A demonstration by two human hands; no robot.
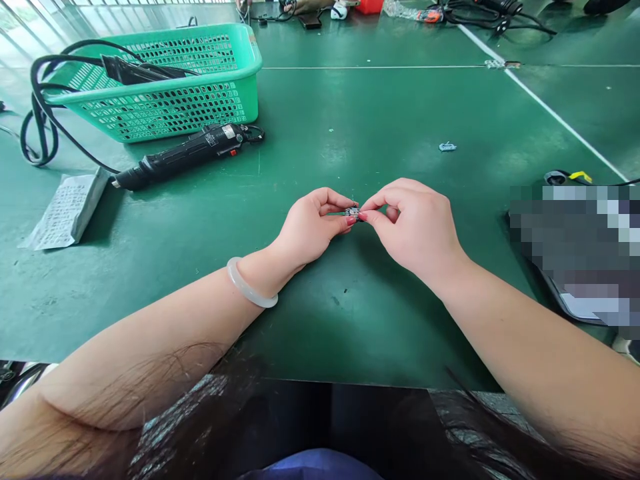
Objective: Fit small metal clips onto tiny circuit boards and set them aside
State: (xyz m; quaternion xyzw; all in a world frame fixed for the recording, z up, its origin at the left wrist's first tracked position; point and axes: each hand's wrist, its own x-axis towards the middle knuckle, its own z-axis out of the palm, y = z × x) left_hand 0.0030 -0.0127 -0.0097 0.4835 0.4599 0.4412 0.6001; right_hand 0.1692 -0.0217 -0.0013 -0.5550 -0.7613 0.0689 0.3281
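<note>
A tiny silver-and-black part [352,213] is pinched between the fingertips of both hands, just above the green tabletop. My left hand [316,223], with a pale bangle [250,285] on its wrist, grips it from the left with thumb and fingers closed. From the right, my right hand [410,217] pinches its other end between thumb and forefinger. The fingertips cover much of the part, so its exact kind cannot be made out. Left of the hands lies a black electric screwdriver [185,157], its cord running back to the left.
A green mesh basket [175,110] holding black items stands behind the screwdriver. At far left is a paper-wrapped block [67,208]. A small grey-blue piece [447,147] lies right of centre. A blurred-out dark object [575,253] occupies the right edge. Cables [480,13] lie at the back.
</note>
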